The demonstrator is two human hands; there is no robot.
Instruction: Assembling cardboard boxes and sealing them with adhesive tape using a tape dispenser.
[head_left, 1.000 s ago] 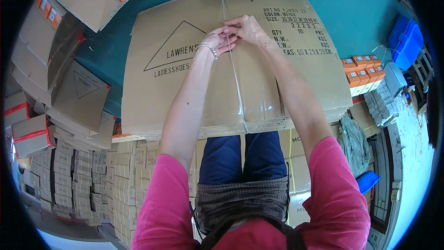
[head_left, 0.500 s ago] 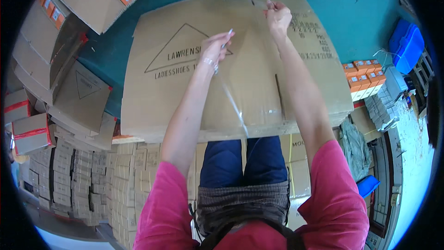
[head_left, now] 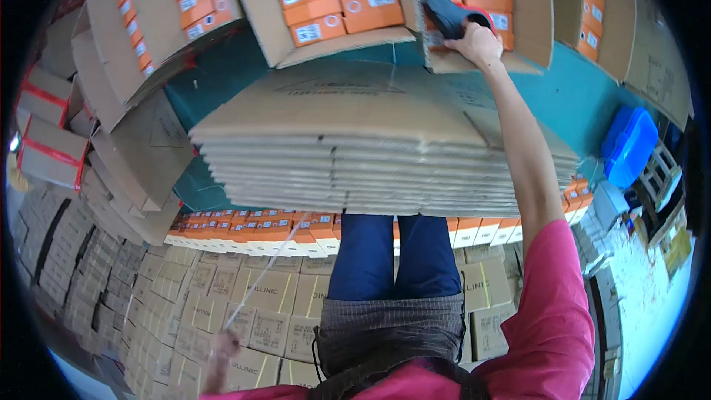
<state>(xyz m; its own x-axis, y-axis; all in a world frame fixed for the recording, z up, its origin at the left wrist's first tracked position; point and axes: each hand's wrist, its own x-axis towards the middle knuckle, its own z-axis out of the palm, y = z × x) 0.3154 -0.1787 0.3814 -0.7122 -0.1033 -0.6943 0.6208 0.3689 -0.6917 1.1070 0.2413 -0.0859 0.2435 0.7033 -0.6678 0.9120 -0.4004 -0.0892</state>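
A thick stack of flattened cardboard cartons (head_left: 355, 115) lies in front of me at thigh height, its layered edges facing me. My left hand (head_left: 224, 344), blurred, is low at the left, closed on the end of a thin white strap (head_left: 265, 274). The strap runs up taut to the stack's near lower edge. Beyond the stack, my right hand (head_left: 478, 43) is closed on a dark grey and red object (head_left: 448, 16) at the front of an open carton (head_left: 535, 15). Fingers hide part of that object, and its kind is unclear.
Open cartons with orange shoe boxes (head_left: 370, 7) line the far side. Rows of orange boxes (head_left: 255, 226) sit behind the stack's near edge, above closed brown cartons (head_left: 266, 289). A blue plastic bin (head_left: 629, 147) is at the right. Red-taped boxes (head_left: 52, 148) stand far left.
My left hand has drawn the strap down to the lower left. My right hand has left the stack's top and reached far forward onto the dark grey and red object. The view has tilted up.
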